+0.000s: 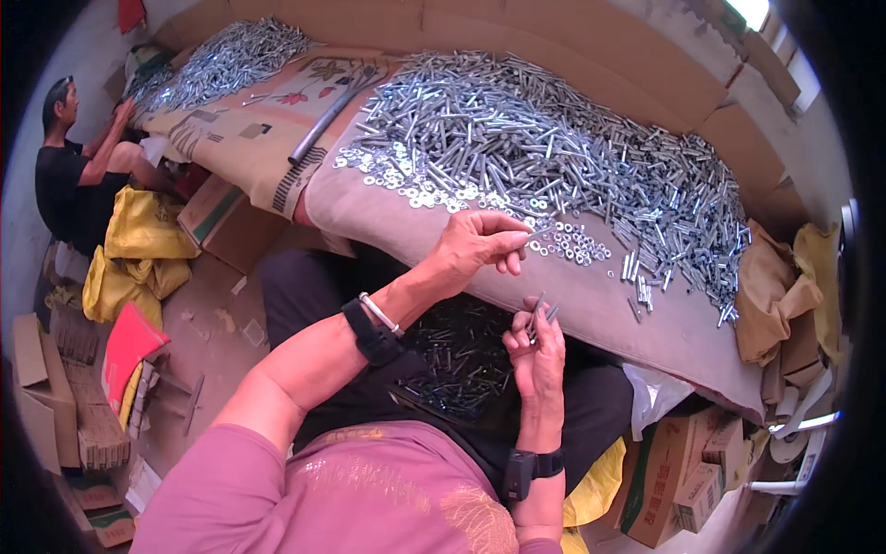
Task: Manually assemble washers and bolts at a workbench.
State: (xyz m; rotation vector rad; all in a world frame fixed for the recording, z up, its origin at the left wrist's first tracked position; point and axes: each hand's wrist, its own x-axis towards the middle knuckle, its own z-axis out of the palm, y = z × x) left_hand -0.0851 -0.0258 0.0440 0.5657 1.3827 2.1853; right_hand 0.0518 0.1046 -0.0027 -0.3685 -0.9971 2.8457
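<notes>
My left hand is raised over the near edge of the padded surface, thumb and fingers pinched together. A thin, pale bit shows at its fingertips, too small to name. Just beyond it lies a band of flat metal washers. Lower and to the right, my right hand is closed around a few short metal rods, their ends sticking up past the fingers. Between my legs, below both hands, a dark tray holds many loose metal pieces.
A large heap of short metal rods covers the padded surface. Far left, a person sits beside another heap. A dark bar lies between. Yellow sacks and cardboard boxes stand around me.
</notes>
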